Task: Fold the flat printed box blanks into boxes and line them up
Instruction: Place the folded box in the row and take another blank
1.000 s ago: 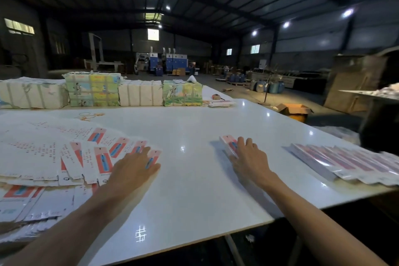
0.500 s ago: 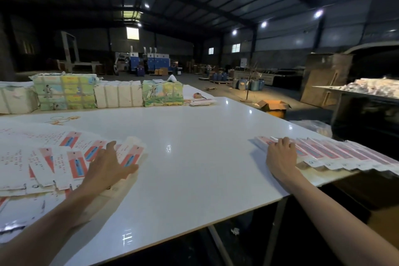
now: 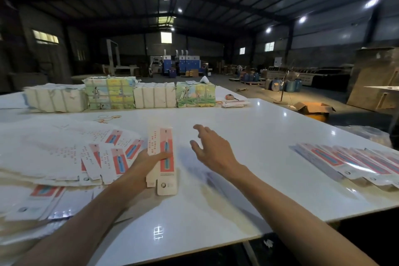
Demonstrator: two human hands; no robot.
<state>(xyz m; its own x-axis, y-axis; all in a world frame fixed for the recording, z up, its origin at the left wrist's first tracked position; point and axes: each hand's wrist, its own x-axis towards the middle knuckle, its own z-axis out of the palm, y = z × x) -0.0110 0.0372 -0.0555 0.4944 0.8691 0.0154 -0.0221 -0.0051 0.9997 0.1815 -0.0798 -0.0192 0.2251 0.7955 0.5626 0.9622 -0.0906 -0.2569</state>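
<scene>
While the box blank (image 3: 160,142) is held up over the white table (image 3: 237,123), just right of the fanned pile of flat blanks (image 3: 64,153), the left hand (image 3: 142,166) grips its middle, fingers curled across the print. The right hand (image 3: 212,149) hovers beside it, fingers spread, holding nothing. It should probably take the free long edge and press squarely along the creases, so the box matches the row of folded boxes (image 3: 356,164) at the right.
</scene>
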